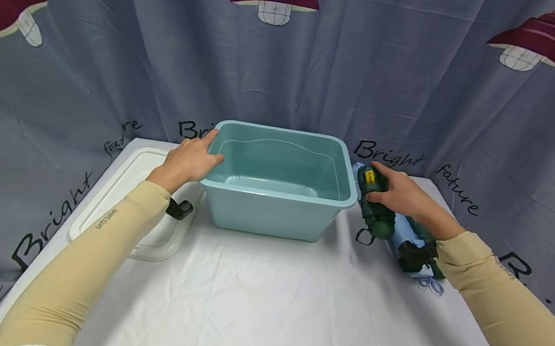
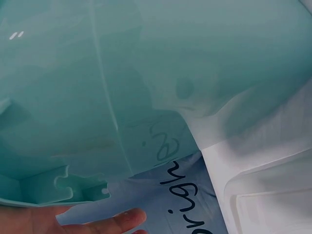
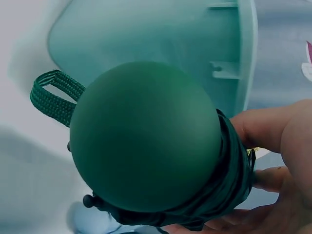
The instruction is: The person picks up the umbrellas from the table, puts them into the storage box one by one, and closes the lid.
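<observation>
A teal plastic storage bin (image 1: 268, 212) stands upright and uncovered at the middle of the table. My left hand (image 1: 190, 158) holds its left rim, thumb over the inside and fingers outside; in the left wrist view, some fingers (image 2: 117, 222) extend below the rim. To the right of the bin, my right hand (image 1: 400, 195) grips a folded dark green umbrella (image 1: 377, 216) with a yellow label. The right wrist view shows the umbrella's round green handle end (image 3: 144, 136) and woven strap (image 3: 56, 97) close up, the bin's wall behind.
A white lid (image 1: 158, 245) lies flat at the left, partly under my left arm. Beside my right wrist lie a light blue folded item (image 1: 406, 233) with a cord loop (image 1: 431, 285) and more dark green fabric. A grey-blue curtain (image 1: 319, 75) hangs behind the white-covered table (image 1: 262, 302).
</observation>
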Demonstrator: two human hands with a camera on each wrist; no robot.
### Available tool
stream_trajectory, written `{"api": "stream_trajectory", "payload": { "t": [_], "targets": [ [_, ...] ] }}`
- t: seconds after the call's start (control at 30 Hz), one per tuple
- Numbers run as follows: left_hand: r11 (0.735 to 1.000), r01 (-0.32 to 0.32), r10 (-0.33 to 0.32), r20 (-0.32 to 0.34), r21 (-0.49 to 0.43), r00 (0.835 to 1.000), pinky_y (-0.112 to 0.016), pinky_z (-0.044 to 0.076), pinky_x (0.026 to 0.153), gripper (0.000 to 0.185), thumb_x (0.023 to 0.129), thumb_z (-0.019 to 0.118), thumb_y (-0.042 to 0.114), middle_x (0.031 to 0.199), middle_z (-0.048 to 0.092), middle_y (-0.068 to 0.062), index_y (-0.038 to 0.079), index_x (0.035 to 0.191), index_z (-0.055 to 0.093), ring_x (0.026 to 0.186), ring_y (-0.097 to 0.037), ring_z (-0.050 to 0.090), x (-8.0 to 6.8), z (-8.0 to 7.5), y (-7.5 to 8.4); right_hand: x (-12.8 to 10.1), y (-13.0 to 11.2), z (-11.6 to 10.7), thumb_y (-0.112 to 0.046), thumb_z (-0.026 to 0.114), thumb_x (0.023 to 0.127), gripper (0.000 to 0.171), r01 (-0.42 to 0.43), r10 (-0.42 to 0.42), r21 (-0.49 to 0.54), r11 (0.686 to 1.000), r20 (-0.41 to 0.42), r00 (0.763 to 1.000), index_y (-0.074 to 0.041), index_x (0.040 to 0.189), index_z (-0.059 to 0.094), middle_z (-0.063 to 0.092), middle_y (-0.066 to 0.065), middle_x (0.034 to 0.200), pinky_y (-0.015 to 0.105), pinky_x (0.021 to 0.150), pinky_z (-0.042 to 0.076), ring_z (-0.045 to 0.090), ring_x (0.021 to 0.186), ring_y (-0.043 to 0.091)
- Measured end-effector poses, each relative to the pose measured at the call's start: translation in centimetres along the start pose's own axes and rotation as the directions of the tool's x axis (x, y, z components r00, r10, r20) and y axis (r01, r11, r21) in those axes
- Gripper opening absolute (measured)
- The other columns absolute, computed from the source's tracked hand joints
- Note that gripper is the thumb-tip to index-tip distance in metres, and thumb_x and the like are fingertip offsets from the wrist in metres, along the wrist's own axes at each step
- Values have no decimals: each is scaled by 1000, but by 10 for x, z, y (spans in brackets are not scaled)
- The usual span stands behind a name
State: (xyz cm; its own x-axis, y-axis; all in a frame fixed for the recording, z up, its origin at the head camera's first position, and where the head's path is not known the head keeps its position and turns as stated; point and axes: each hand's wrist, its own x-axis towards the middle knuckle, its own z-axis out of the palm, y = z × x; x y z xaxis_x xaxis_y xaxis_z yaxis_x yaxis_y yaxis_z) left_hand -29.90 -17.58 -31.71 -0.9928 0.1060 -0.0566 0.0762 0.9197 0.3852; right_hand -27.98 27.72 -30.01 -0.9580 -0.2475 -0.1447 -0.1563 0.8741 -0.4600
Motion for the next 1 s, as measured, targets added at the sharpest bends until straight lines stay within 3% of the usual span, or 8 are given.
{"api": "stream_trajectory", "payload": {
  "t": [0.07, 0.23, 0.53, 0.77, 1.0],
  "targets": [
    [1000, 3, -3, 0, -2, 1000, -62, 44, 95, 78, 99, 43, 47, 158, 36, -22, 26, 164, 7, 142, -42, 39, 0, 0, -1, 1, -3, -5, -24, 67, 95, 90, 4, -4, -3, 1000, -8, 1000, -12, 164, 10, 54, 29, 134, 52, 86, 52, 61, 105, 37],
    [1000, 10, -10, -7, -6, 1000, -61, 44, 94, 78, 98, 43, 48, 158, 36, -21, 27, 164, 7, 141, -41, 40, 1, 1, -2, 4, -10, -21, -27, 67, 95, 90, -9, 9, -5, 1000, -18, 1000, -13, 164, 10, 48, 32, 140, 59, 93, 51, 58, 115, 43],
    [1000, 15, -15, 0, 8, 1000, -57, 46, 90, 80, 98, 45, 49, 156, 39, -21, 26, 164, 8, 137, -39, 45, 2, 1, 0, 10, -35, -44, -27, 66, 95, 89, 1, -1, -15, 1000, -29, 1000, -15, 164, 11, 49, 30, 137, 54, 92, 53, 58, 112, 41],
    [1000, 21, -21, 0, -2, 1000, -62, 42, 98, 80, 98, 45, 50, 159, 36, -21, 26, 164, 8, 140, -41, 41, 1, 1, 0, 21, -61, -51, -27, 66, 95, 88, 15, -16, -51, 999, -23, 1000, -16, 164, 12, 47, 28, 140, 53, 94, 51, 55, 114, 39],
    [1000, 12, -12, -1, -2, 1000, -63, 43, 97, 79, 98, 45, 50, 159, 34, -22, 26, 164, 8, 140, -43, 40, 0, 1, 2, 33, -84, -54, -28, 65, 95, 86, 43, -43, -80, 996, 3, 999, -15, 163, 15, 47, 27, 143, 56, 100, 47, 53, 119, 38]
  ]
}}
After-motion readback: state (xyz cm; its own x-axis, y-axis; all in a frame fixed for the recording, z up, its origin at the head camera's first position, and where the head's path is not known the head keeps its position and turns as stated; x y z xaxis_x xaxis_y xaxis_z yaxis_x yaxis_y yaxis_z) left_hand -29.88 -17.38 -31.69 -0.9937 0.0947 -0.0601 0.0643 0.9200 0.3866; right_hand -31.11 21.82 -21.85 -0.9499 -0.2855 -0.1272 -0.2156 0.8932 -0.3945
